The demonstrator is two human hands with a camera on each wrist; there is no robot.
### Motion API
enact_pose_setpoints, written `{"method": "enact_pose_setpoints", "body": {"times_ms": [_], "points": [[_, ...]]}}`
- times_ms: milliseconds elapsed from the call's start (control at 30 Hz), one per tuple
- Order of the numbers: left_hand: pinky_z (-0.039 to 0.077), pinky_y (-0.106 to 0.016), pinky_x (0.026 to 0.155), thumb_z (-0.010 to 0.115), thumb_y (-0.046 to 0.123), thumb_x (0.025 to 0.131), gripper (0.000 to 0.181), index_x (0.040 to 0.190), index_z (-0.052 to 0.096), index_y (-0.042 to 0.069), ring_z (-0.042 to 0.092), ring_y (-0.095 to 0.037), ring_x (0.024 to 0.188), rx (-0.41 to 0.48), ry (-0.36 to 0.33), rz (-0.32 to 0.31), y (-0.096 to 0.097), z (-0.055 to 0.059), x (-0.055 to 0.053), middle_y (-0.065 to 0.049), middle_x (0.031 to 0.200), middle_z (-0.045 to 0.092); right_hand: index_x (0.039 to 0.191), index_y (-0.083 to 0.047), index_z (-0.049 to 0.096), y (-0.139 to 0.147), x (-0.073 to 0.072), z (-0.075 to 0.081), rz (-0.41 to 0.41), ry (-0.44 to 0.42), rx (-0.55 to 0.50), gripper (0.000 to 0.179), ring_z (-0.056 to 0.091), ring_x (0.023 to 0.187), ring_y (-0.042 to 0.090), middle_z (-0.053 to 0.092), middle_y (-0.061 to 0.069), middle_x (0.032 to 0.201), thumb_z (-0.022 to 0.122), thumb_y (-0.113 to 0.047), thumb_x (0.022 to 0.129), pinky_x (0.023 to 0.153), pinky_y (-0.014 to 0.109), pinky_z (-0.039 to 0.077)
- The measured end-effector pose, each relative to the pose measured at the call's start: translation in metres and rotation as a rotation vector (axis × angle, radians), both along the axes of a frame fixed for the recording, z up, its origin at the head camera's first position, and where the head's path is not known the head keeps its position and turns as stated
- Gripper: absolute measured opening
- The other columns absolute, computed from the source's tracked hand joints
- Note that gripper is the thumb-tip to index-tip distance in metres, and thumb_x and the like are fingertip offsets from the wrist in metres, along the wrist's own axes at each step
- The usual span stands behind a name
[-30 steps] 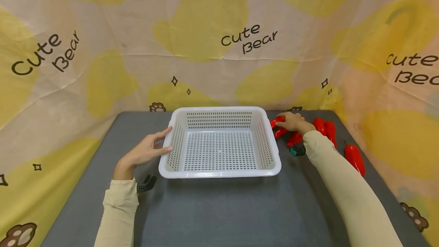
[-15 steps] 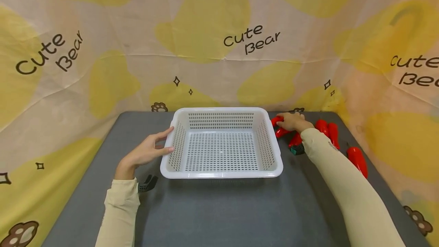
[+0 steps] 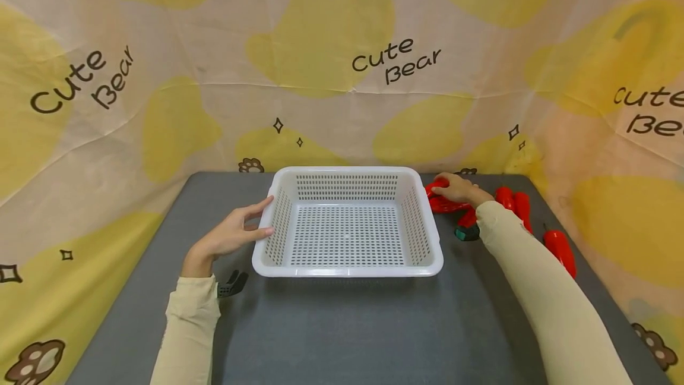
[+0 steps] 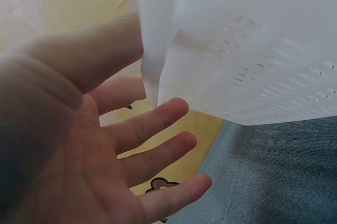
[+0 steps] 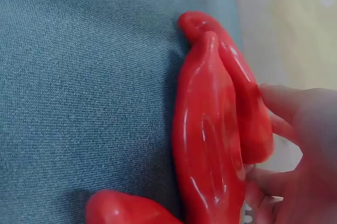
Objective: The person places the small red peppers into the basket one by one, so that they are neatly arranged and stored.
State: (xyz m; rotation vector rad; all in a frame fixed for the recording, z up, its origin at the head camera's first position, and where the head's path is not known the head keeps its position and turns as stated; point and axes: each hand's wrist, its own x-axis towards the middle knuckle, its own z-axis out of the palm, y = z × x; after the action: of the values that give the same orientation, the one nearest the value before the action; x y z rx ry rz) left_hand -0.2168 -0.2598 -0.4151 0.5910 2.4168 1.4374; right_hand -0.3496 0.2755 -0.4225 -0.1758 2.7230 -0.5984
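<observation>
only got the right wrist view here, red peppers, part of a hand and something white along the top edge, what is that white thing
Observer: The head view shows it is a white basket with slotted walls and floor.
Operator: ok, anything touching it
Observer: Yes, the left hand is at its left rim, thumb and index finger on it.
Operator: anything red i'm missing
Observer: Yes, in the head view a red pepper lies by itself just past the right sleeve.
</observation>
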Motion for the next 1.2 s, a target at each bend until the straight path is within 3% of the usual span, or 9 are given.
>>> {"method": "enact_pose_setpoints", "body": {"times_ms": [167, 467, 633, 833, 1033, 1100, 1200], "points": [[0.056, -0.028, 0.089, 0.068, 0.014, 0.096, 0.082, 0.161, 0.018, 0.003, 0.058, -0.049, 0.126, -0.006, 0.008, 0.003, 0.0, -0.001, -0.001, -0.032, 0.155, 0.038, 0.15, -0.006, 0.035, 0.006, 0.004, 0.0, -0.056, 0.046, -0.11, 0.056, 0.02, 0.14, 0.065, 0.032, 0.031, 0.156, 0.049, -0.036, 0.104, 0.112, 0.079, 0.008], [0.056, -0.028, 0.09, 0.068, 0.014, 0.096, 0.083, 0.16, 0.018, 0.001, 0.056, -0.051, 0.128, 0.006, 0.012, 0.0, 0.0, 0.0, 0.0, -0.033, 0.155, 0.038, 0.145, -0.006, 0.038, 0.013, 0.015, 0.003, -0.117, 0.226, -0.177, 0.055, 0.031, 0.132, 0.058, 0.044, 0.03, 0.142, 0.057, -0.033, 0.101, 0.103, 0.07, 0.023], [0.055, -0.026, 0.09, 0.068, 0.014, 0.096, 0.083, 0.16, 0.017, 0.002, 0.056, -0.05, 0.128, 0.012, 0.006, -0.002, 0.001, -0.002, -0.001, -0.032, 0.155, 0.037, 0.142, -0.006, 0.04, 0.014, 0.021, 0.012, -0.114, 0.341, -0.237, 0.052, 0.037, 0.131, 0.052, 0.046, 0.029, 0.136, 0.061, -0.025, 0.1, 0.102, 0.069, 0.023], [0.055, -0.025, 0.09, 0.068, 0.014, 0.096, 0.083, 0.161, 0.018, 0.003, 0.057, -0.048, 0.128, 0.008, 0.007, 0.009, 0.0, -0.003, 0.0, -0.031, 0.156, 0.038, 0.144, -0.005, 0.038, 0.01, 0.029, 0.025, -0.135, 0.455, -0.362, 0.053, 0.041, 0.118, 0.046, 0.039, 0.03, 0.138, 0.063, -0.02, 0.1, 0.092, 0.053, 0.04], [0.054, -0.024, 0.091, 0.067, 0.011, 0.096, 0.082, 0.161, 0.017, 0.002, 0.056, -0.049, 0.129, 0.018, 0.005, 0.002, 0.001, -0.003, 0.001, -0.031, 0.156, 0.037, 0.142, -0.004, 0.036, 0.003, 0.033, 0.032, -0.183, 0.56, -0.493, 0.053, 0.047, 0.128, 0.048, 0.032, 0.03, 0.138, 0.064, -0.016, 0.099, 0.105, 0.056, 0.045], [0.054, -0.024, 0.092, 0.067, 0.011, 0.096, 0.082, 0.16, 0.017, 0.002, 0.055, -0.05, 0.13, 0.02, 0.003, 0.001, 0.002, -0.002, 0.001, -0.031, 0.157, 0.037, 0.141, -0.004, 0.036, -0.001, 0.033, 0.034, -0.2, 0.605, -0.513, 0.052, 0.055, 0.12, 0.047, 0.033, 0.028, 0.136, 0.063, -0.014, 0.098, 0.102, 0.045, 0.05], [0.054, -0.025, 0.092, 0.067, 0.012, 0.096, 0.082, 0.16, 0.018, 0.002, 0.051, -0.049, 0.134, 0.014, 0.008, 0.006, 0.002, -0.001, 0.002, -0.03, 0.157, 0.037, 0.14, -0.005, 0.036, -0.009, 0.035, 0.04, -0.221, 0.662, -0.541, 0.049, 0.062, 0.104, 0.042, 0.035, 0.024, 0.135, 0.061, -0.011, 0.098, 0.083, 0.019, 0.052]]}}
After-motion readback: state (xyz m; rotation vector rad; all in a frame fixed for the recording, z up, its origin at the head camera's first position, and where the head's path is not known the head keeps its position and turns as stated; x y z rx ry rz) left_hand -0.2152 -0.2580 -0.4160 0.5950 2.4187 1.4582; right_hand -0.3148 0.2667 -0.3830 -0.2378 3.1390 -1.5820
